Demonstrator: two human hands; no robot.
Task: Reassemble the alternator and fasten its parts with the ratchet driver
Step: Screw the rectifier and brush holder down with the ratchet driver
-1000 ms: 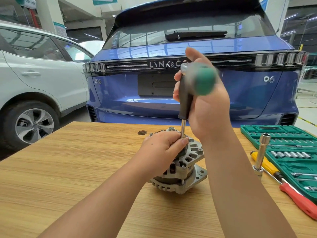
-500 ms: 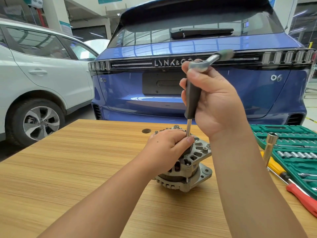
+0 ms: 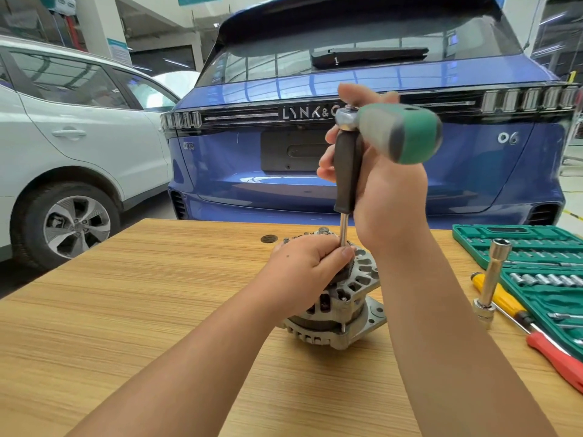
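Head view: the alternator (image 3: 344,298) sits on the wooden tabletop (image 3: 126,310) just below the centre of the picture, its vented housing facing up. The left hand (image 3: 307,266) lies over its top at about nine o'clock of the housing, fingers curled down around the casing, the thumb tip touching the steel shaft where it enters the part. The right hand (image 3: 383,197) is at twelve o'clock above the alternator, its fingers wrapped round the black upright grip of the ratchet driver (image 3: 348,171); the green handle juts out toward three o'clock from the chrome head. The shaft stands almost vertical; its tip and the fastener are hidden behind the left thumb, so whether it is seated cannot be told.

Toward three o'clock a green socket case (image 3: 542,269) lies open, with a long socket (image 3: 492,279) standing on end and a yellow and red screwdriver (image 3: 536,329) beside it. A blue car (image 3: 362,171) and a white car (image 3: 79,146) stand behind.

The step looks like running a fastener down into the housing. To do it well, I would keep the shaft square to the bolt, press lightly down along its axis, swing the green handle in short arcs, and brace the casing hard so the alternator does not spin or tip. Cross-threading is the risk if the shaft leans.
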